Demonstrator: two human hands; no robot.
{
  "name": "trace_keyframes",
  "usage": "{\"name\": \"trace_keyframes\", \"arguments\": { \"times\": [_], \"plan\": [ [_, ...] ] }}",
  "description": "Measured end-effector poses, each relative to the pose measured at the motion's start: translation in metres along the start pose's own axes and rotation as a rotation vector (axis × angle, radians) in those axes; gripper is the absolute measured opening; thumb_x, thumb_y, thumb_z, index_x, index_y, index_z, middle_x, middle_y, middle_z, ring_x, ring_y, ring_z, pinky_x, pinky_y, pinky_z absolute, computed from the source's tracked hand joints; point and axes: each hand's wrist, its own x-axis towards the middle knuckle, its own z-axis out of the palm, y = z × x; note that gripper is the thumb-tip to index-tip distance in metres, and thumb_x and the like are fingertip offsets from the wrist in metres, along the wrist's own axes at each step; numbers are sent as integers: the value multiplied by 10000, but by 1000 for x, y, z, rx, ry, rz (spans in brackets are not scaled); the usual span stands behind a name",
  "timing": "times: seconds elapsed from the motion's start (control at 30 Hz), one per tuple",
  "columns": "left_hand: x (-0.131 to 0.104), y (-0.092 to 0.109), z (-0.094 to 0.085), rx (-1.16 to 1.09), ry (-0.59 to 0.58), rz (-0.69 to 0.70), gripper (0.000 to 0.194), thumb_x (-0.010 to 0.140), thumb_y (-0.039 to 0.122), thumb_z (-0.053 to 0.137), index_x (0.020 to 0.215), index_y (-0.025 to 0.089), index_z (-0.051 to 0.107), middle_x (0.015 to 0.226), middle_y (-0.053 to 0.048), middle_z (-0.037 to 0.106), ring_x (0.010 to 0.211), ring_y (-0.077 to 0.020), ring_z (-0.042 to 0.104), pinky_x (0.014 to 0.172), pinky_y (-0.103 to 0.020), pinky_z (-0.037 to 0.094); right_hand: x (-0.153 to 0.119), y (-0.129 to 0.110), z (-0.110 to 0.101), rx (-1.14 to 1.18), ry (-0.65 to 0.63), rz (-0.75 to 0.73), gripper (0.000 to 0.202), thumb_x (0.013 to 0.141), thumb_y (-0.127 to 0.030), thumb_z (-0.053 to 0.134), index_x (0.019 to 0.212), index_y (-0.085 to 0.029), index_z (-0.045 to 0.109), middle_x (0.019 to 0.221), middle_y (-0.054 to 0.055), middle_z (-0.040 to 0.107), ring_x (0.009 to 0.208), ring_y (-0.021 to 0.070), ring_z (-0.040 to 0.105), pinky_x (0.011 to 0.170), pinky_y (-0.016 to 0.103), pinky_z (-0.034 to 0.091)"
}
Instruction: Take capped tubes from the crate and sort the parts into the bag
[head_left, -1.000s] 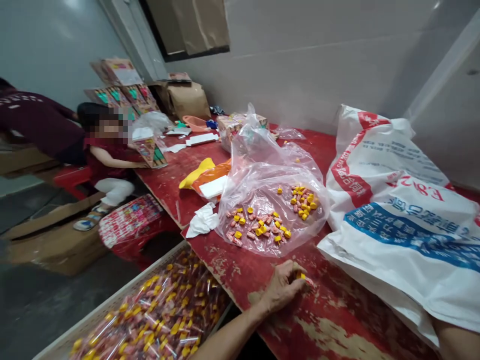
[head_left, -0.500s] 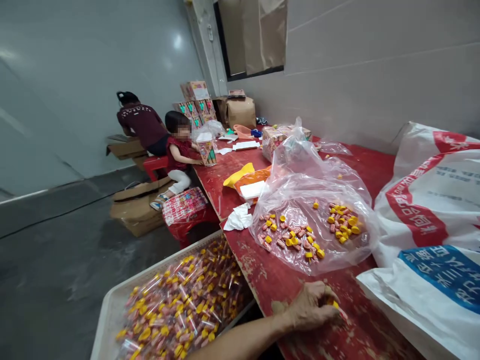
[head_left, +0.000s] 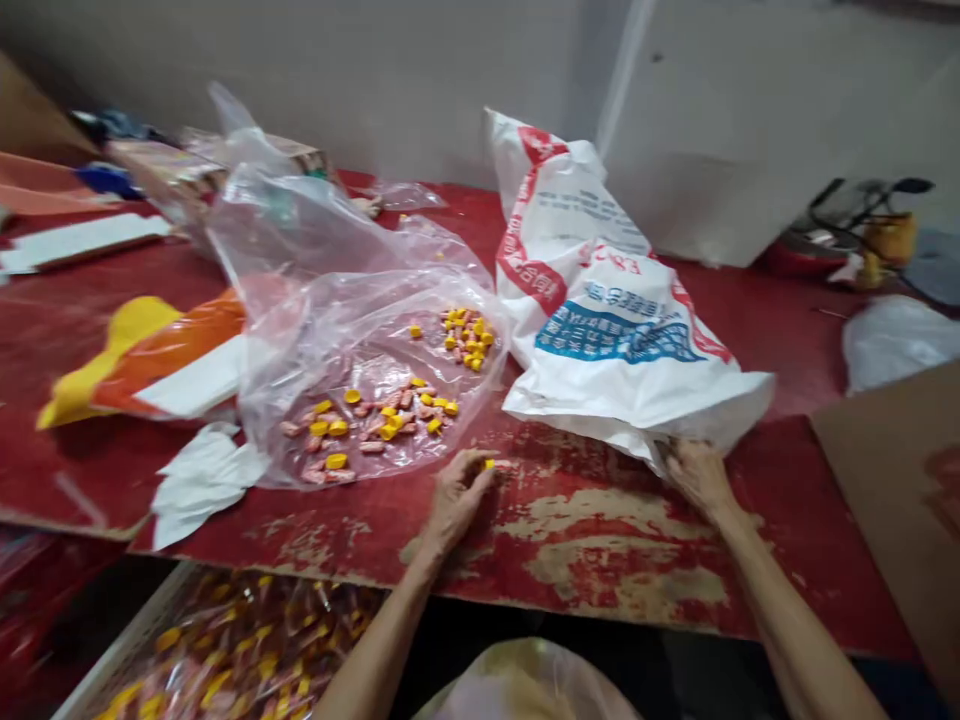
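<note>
My left hand (head_left: 456,492) rests on the red table with its thumb and fingers closed round a small yellow-capped tube (head_left: 491,464) that shows pink at its end. At the near edge of a large white printed sack (head_left: 600,385) is my right hand (head_left: 699,474); the sack hides its fingertips. Left of the sack, a clear plastic bag (head_left: 360,370) lies spread on the table. Small pink pieces and yellow caps (head_left: 390,425) are heaped on it in several groups, just beyond my left hand.
Below the table's front edge, a white bin (head_left: 124,640) holds many yellow-capped tubes (head_left: 247,650). Crumpled tissue (head_left: 206,480) and an orange and yellow packet (head_left: 165,345) lie to the left. Cardboard (head_left: 892,500) stands at the right, before a translucent bag (head_left: 900,340).
The view has swung right, from the seated people and boxes to the sack. My right hand has come into view at the sack's edge. My left hand still holds the small tube.
</note>
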Motion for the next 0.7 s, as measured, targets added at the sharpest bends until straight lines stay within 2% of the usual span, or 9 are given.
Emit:
{"name": "trace_keyframes", "arguments": {
  "times": [0.1,0.17,0.23,0.3,0.37,0.43,0.53,0.6,0.7],
  "plan": [
    [0,-1,0,-19,39,0,279,799,376,605,982,168,634,896,-41,645,789,-154,634,658,-234,508,-46,-8,-8,163,59,94,287,847,-383,449,996,-191,601,911,90,617,805,228,548,748,392,411],
    [-1,1,2,-61,67,-10,295,769,381,637,973,169,626,862,-28,639,745,-145,630,643,-235,512,-71,-22,-13,466,74,227,293,845,-397,464,1058,-217,553,885,58,610,722,196,531,668,346,409],
    [-4,6,9,-137,89,-28,336,733,373,674,998,178,609,839,-10,632,712,-129,618,639,-231,513,-85,-39,-17,863,38,336,388,828,-363,488,1199,-252,461,823,17,594,630,160,498,598,299,400],
    [-10,15,19,-238,88,-47,383,716,349,695,1050,193,592,872,-1,626,701,-104,599,643,-214,504,-89,-56,-19,1203,-4,397,529,773,-319,529,1282,-268,395,821,1,592,645,151,506,608,284,417],
    [-18,25,32,-348,47,-83,393,718,322,700,1077,206,589,916,1,618,677,-79,579,630,-197,490,-85,-72,-17,1387,-69,449,531,715,-314,576,1232,-241,472,844,18,606,742,166,545,670,294,445],
    [-27,35,45,-451,1,-145,351,718,308,702,1036,197,607,859,12,611,623,-68,563,588,-192,475,-79,-87,-11,1465,-131,494,418,678,-337,625,1073,-210,573,858,46,625,817,188,566,708,306,458],
    [-36,44,58,-597,7,-242,298,684,294,727,937,171,625,769,24,600,588,-66,555,557,-188,454,-70,-107,-2,1574,-161,537,342,628,-321,696,930,-223,567,891,57,646,739,176,571,620,287,462],
    [-40,45,62,-684,31,-295,311,649,279,754,903,159,621,783,20,606,606,-69,569,569,-188,457,-67,-120,2,1627,-144,524,336,614,-287,728,886,-228,540,992,59,633,723,157,570,603,278,472],
    [-45,44,64,-772,63,-341,379,609,261,785,918,154,594,754,28,599,614,-81,590,573,-197,473,-66,-138,5,1633,-73,470,349,622,-251,760,890,-230,539,1014,29,592,808,160,605,708,300,507]
  ]
}}
